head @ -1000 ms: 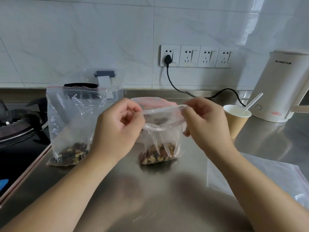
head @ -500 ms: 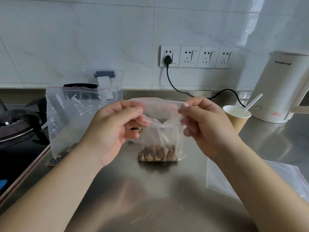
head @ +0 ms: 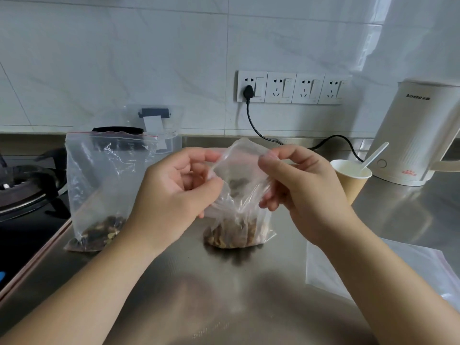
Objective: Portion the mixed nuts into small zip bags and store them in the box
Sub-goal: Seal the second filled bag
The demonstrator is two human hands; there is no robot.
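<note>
small zip bag between both grips

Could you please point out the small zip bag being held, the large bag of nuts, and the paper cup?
small zip bag (head: pixel 239 195): head view, on its clear middle.
large bag of nuts (head: pixel 104 175): head view, on its front wall.
paper cup (head: pixel 352 186): head view, on its brown side.
</note>
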